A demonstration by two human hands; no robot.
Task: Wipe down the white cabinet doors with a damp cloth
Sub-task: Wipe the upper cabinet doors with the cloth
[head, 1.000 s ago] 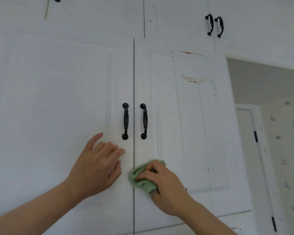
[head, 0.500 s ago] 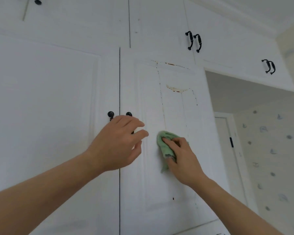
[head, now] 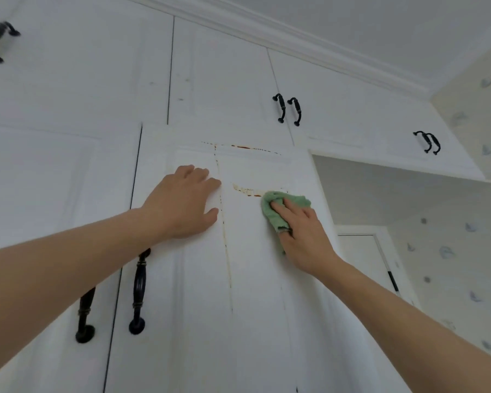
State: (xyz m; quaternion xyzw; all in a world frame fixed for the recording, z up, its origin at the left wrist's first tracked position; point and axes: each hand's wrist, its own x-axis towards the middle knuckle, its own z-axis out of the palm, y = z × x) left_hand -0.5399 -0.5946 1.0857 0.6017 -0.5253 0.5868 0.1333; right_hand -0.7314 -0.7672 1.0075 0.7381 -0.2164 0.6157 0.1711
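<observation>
Pressure should stay even as the right hand, fingers flat, presses the cloth high on the right door by chipped paint, while the left hand, spread flat, braces the panel.

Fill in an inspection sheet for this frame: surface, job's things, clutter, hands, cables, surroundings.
Surface: white cabinet door, paint cracked in long vertical lines, chipped patches showing brown near its top.
Job's things: green cloth, bunched, pressed against the door just below a chipped patch.
Clutter: nothing seen.
Hands: right hand presses the cloth to the door, its fingers laid over the cloth; left hand rests flat on the same door, fingers straight, holding nothing.
Cables: nothing seen.
Surroundings: black door handles below the left forearm; upper cabinets with more black handles; crown moulding; patterned wallpaper and a doorway at right.
</observation>
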